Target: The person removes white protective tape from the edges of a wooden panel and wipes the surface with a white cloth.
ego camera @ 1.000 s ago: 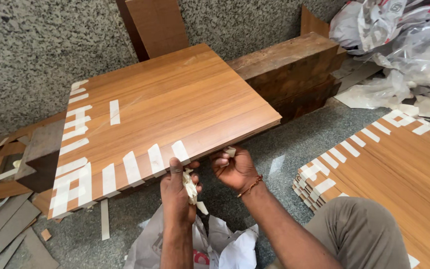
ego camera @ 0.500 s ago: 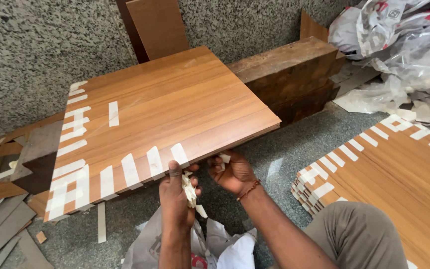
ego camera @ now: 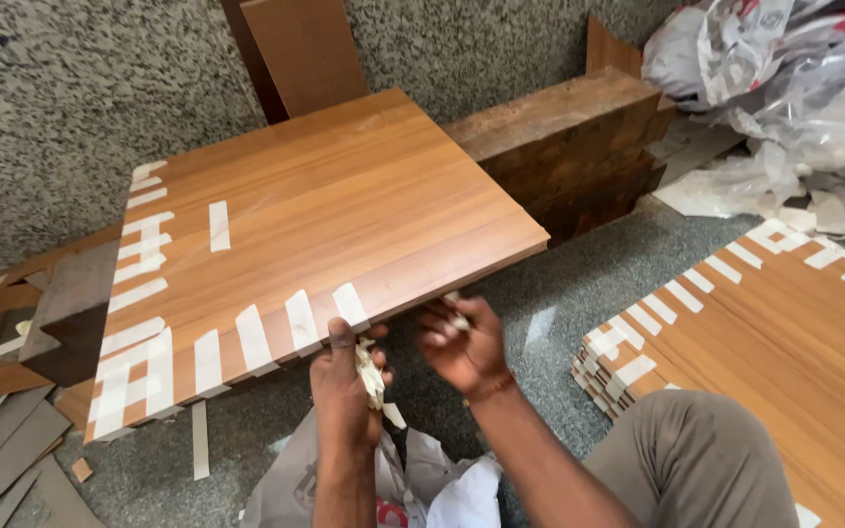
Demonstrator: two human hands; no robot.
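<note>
the left hand [ego camera: 342,376] is closed around a crumpled wad of peeled masking tape [ego camera: 374,376], its thumb pressed up against the near edge of the laminated wooden board [ego camera: 344,210]. the right hand [ego camera: 464,342] sits just beside it under that same edge, fingers curled and pinching a small pale scrap of tape [ego camera: 457,315], though the hand is blurred and the grip is hard to read exactly. the board lies tilted, its far end propped on a dark stack of wood blocks [ego camera: 579,147], its near and left edges lined with short white tape strips [ego camera: 246,337]. below the hands lies a crumpled white plastic bag [ego camera: 442,484] on the grey speckled stone floor [ego camera: 559,284]. to the right, near the person's bent knee in grey-brown trousers [ego camera: 696,455], a stack of similar taped boards [ego camera: 784,323] rests on the floor. a speckled granite wall [ego camera: 70,88] rises behind, with a brown panel [ego camera: 305,49] leaning against it. loose plastic sheeting [ego camera: 794,88] is heaped at the upper right, and offcuts of laminate [ego camera: 2,440] lie scattered at the lower left.
</note>
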